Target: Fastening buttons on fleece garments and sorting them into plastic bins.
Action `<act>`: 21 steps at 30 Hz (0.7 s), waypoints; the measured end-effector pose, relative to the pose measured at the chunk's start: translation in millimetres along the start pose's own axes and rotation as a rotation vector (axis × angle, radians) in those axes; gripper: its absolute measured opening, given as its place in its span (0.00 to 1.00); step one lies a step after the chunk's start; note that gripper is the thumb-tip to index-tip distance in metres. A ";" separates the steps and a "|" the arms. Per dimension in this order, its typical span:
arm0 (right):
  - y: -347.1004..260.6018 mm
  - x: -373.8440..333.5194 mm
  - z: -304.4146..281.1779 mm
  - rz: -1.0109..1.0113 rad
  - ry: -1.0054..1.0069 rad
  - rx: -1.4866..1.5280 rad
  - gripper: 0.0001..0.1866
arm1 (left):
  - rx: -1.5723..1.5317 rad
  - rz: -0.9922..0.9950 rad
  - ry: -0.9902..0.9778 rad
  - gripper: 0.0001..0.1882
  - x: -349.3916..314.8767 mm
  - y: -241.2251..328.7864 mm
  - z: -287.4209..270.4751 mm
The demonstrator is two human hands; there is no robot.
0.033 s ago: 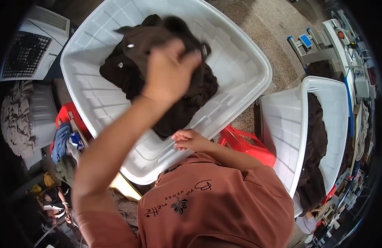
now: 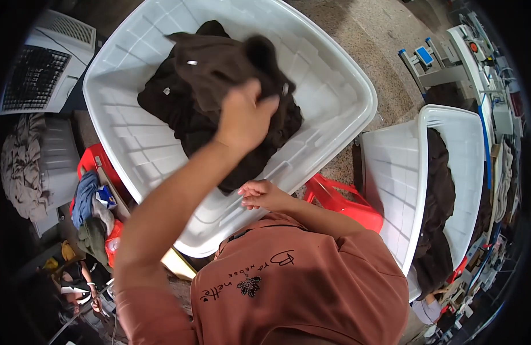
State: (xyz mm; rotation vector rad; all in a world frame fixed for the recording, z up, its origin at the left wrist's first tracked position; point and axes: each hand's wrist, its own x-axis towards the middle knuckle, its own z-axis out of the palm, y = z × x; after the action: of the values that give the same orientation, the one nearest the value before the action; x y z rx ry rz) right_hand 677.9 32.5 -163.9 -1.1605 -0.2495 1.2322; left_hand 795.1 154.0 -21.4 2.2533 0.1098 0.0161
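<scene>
A large white plastic tub [image 2: 328, 129] stands before me with a heap of dark brown garments [image 2: 208, 86] in it; small white tags show on the cloth. Over the heap is my left hand [image 2: 242, 121], palm down and slightly blurred. Its thumb and forefinger stand apart with no cloth between them, while the other fingers are hidden underneath. At the tub's near rim rests my right hand [image 2: 264, 194], empty, its fingers loosely bent and apart. The garments lie beyond it, not touching it.
To the right is another white tub [image 2: 395, 184] with dark clothes [image 2: 438, 201], beside a red stool [image 2: 346, 204]. At left are a red chair [image 2: 93, 158] with piled cloth, a grey bin of pale fabric [image 2: 24, 167] and a white machine [image 2: 70, 34]. A person [image 2: 78, 282] is at lower left.
My left hand has drawn back toward me and slightly right over the heap. The upper dark garment has shifted a little; my right hand has stayed in place.
</scene>
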 end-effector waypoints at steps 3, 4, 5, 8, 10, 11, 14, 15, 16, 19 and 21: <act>-6.6 -5.9 -4.7 0.037 0.004 -0.002 0.16 | 0.150 -0.256 -0.200 0.17 -51.8 -52.7 48.1; -5.0 -7.2 -8.9 0.042 0.015 0.005 0.16 | 0.146 -0.223 -0.340 0.20 -64.8 -56.1 40.8; -3.6 -7.8 -12.1 0.002 0.011 0.013 0.16 | 0.146 -0.197 -0.471 0.22 -78.1 -60.6 26.4; -17.1 -2.1 -7.0 0.028 0.022 -0.071 0.15 | -0.096 -0.291 -0.534 0.19 -108.7 -86.8 -16.2; -21.6 8.0 3.2 0.092 0.030 -0.166 0.14 | -0.061 -0.299 -0.342 0.17 -138.7 -110.4 -38.6; -19.4 14.2 7.9 0.051 -0.017 -0.241 0.14 | -0.012 -0.317 -0.237 0.17 -153.9 -117.6 -46.8; -13.6 30.5 27.9 -0.002 -0.190 -0.390 0.13 | -0.210 -0.586 0.025 0.16 -218.9 -125.3 -61.0; -11.9 35.3 38.1 -0.022 -0.271 -0.439 0.13 | -0.306 -0.607 0.119 0.15 -250.2 -137.5 -53.6; -8.9 38.8 48.9 0.009 -0.293 -0.414 0.14 | -0.358 -0.703 0.190 0.14 -277.2 -134.4 -48.1; 1.3 45.1 75.4 0.181 -0.424 -0.340 0.13 | -0.080 -0.677 0.250 0.12 -348.5 -123.9 -18.3; 13.8 52.3 87.4 0.149 -0.567 -0.453 0.13 | -0.421 -0.949 0.519 0.12 -372.1 -97.8 -8.1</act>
State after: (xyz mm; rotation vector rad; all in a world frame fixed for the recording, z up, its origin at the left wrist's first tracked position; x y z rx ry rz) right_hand 628.4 122.3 -156.9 -1.1990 -0.9173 1.6780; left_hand 416.9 190.2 -82.3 1.5471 1.3016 0.1030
